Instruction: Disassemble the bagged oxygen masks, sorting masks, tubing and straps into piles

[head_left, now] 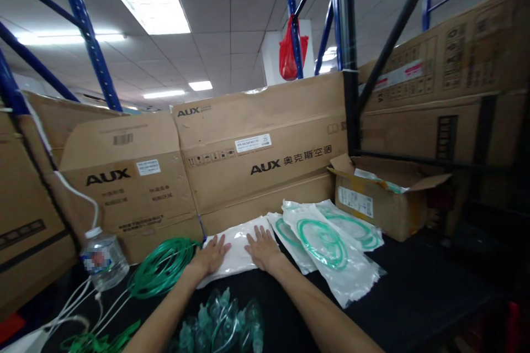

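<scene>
A stack of white plastic bags (237, 248) lies flat on the black table, against the cardboard wall. My left hand (212, 256) rests on its left part, fingers stretched out. On the right part lies my right hand (261, 248), palm down with the fingers spread. Just right of it are several clear packets (321, 240) with coiled green tubing inside. To the left sits a loose coil of green tubing (163, 267). Between my forearms, at the near edge, stands a cluster of clear green oxygen masks (223, 322).
An open cardboard box (376, 198) stands at the back right. On the left are a plastic water bottle (103, 259), white cables (77, 309) and green straps (103, 339). Large cardboard panels (265, 148) and a dark rack post (351, 54) bound the table.
</scene>
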